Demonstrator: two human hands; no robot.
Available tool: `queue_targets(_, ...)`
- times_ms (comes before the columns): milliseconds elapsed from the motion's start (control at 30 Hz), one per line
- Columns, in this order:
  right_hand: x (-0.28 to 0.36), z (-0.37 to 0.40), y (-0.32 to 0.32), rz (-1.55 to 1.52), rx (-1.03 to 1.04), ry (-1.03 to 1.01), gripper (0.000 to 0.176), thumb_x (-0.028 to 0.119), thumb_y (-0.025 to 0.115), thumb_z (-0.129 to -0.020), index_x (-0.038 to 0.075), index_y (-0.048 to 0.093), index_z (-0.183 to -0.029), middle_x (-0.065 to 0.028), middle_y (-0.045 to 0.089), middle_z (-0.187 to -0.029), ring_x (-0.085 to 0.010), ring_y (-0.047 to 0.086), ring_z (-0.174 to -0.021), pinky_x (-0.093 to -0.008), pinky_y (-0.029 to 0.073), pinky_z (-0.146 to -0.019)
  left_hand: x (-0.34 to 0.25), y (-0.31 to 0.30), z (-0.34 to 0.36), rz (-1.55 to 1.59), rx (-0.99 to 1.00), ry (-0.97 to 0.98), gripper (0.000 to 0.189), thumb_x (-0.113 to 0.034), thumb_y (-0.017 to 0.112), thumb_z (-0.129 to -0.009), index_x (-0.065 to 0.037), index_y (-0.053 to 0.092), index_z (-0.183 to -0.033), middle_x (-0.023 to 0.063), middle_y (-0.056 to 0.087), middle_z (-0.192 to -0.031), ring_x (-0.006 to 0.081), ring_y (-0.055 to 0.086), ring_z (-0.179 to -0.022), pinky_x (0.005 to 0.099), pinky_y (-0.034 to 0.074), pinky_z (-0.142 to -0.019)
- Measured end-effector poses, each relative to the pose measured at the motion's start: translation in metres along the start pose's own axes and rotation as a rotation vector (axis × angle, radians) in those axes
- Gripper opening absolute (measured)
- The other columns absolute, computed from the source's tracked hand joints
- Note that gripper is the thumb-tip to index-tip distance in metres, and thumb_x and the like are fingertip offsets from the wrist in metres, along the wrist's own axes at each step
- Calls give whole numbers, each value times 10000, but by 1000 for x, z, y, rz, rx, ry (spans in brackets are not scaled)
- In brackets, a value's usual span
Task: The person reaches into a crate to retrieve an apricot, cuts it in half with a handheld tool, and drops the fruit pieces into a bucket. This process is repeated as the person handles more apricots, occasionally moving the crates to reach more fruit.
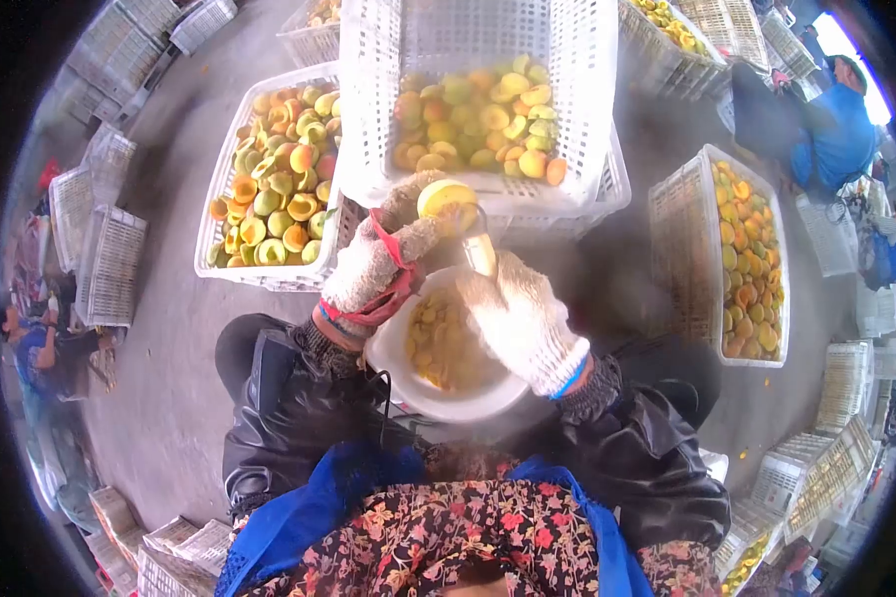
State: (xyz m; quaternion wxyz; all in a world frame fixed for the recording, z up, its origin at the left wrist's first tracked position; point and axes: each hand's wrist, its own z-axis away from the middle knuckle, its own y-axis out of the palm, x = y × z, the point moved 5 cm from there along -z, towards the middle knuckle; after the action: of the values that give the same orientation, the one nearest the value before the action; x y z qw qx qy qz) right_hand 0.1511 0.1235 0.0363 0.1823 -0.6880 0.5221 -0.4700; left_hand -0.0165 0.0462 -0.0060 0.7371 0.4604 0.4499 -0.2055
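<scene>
My left hand (378, 264), in a pale knitted glove with a red cloth strip round it, holds a yellow cut fruit (446, 202) at its fingertips. My right hand (523, 313), gloved in white, is wrapped round the light handle of a tool (480, 254). The tool's upper end meets the fruit and is blurred. Below both hands stands a white bowl (453, 406) with yellow pieces inside. Just beyond my hands, a white crate (577, 109) holds whole-looking and cut fruits (493, 119).
To the left is a white crate (214, 214) full of halved fruits; another fruit-filled crate (702, 254) stands right. Stacked crates (110, 264) line the left side. A person in blue (836, 134) sits at the upper right, another person (45, 348) at the far left.
</scene>
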Motion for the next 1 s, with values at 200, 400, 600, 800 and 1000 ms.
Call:
queue_targets(200, 17, 0, -3, -20, 64, -16, 405, 59, 647, -725, 57, 582, -1125, -171, 548, -915, -345, 584, -748, -446, 492, -613, 23, -18, 14, -342, -95, 174, 427, -86, 661, -844, -36, 513, -1242, 109, 622, -1097, 231, 618, -1003, 349, 510, -850)
queue_targets(400, 17, 2, 5, 69, 69, -25, 389, 76, 624, -766, 41, 573, -1150, -188, 558, -970, -357, 582, -816, -450, 489, -679, 56, -27, 9, -133, -171, 346, 322, -238, 491, -999, -71, 506, -1274, 65, 609, -1071, 172, 608, -911, 297, 511, -810)
queue_targets(600, 14, 5, 8, 53, 89, -10, 373, 91, 600, -809, 19, 562, -1172, -209, 572, -1028, -371, 582, -896, -454, 486, -755, 42, 3, 20, 159, -54, 288, 351, -343, 472, -1003, -103, 542, -1249, 45, 619, -1028, 164, 606, -909, 304, 521, -806)
queue_targets(800, 16, 5, 10, 40, 119, 13, 361, 106, 576, -851, -3, 551, -1194, -229, 586, -1086, -385, 583, -976, -459, 483, -831, 48, 7, 12, 198, -200, 176, 371, -123, 528, -961, -64, 433, -1315, 87, 566, -1152, 162, 587, -989, 307, 503, -864)
queue_targets(1000, 14, 31, 28, 76, 158, -123, 325, 131, 556, -878, -4, 572, -1173, -217, 589, -1114, -378, 579, -1000, -454, 479, -877, 59, -10, -6, -617, -256, 537, 462, -141, 536, -930, -57, 390, -1360, 109, 545, -1198, 197, 584, -1041, 315, 503, -887)
